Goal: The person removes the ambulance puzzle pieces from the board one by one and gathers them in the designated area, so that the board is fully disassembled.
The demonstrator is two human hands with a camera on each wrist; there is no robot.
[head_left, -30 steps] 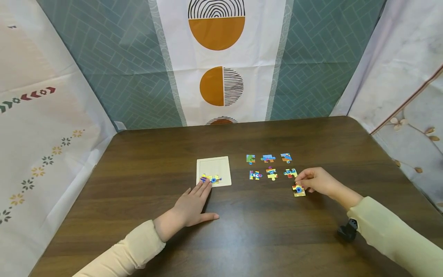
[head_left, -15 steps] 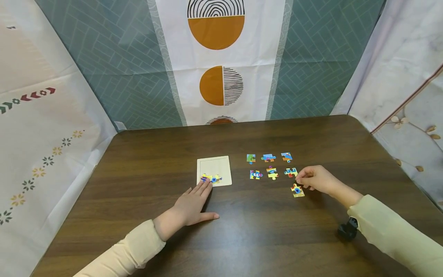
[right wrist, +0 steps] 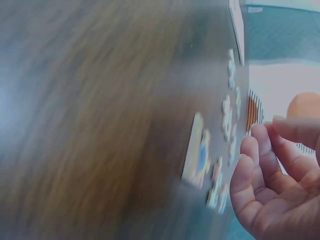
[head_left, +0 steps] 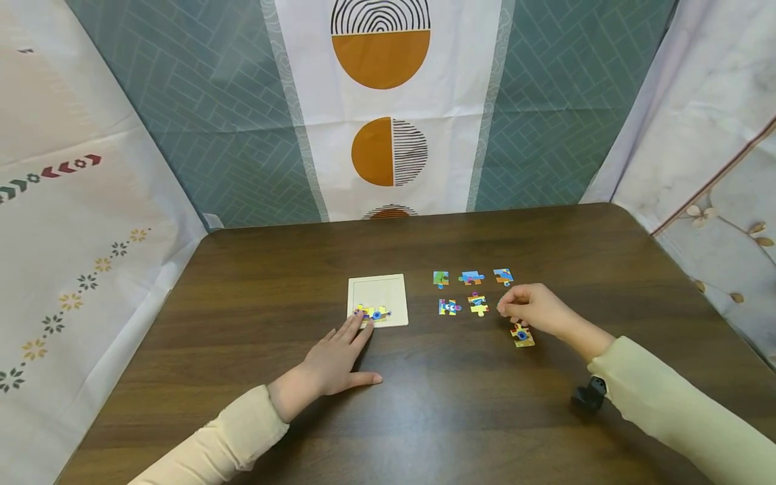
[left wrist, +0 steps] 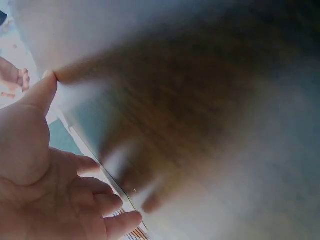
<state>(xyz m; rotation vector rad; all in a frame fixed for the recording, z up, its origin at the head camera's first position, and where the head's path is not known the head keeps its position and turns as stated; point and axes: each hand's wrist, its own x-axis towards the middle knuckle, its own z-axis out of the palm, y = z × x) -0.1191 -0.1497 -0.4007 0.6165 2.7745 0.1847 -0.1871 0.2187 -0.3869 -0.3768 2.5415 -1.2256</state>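
Note:
My left hand point(head_left: 335, 358) lies with straight fingers at the near edge of a pale square puzzle tray point(head_left: 377, 292). Its fingertips touch the joined jigsaw pieces point(head_left: 380, 315) along the tray's near side and partly cover them. In the right wrist view my right hand point(right wrist: 282, 185) is loosely curled, thumb and index tips close together, with nothing seen between them. It hovers over the right end of the near row of loose pieces and hides one in the head view. Just below it lies a yellow jigsaw piece with a blue round mark point(head_left: 523, 335).
Between tray and right hand, loose pieces lie apart: a green one point(head_left: 440, 278), a blue one point(head_left: 471, 277), a blue-orange one point(head_left: 503, 275), one with eyes point(head_left: 449, 307) and a yellow one point(head_left: 478, 305). The brown table point(head_left: 273, 269) ends at hanging cloths.
My right hand has let go of the yellow piece with the blue mark and moved left and slightly away from me, over another piece. The left hand stays at the tray.

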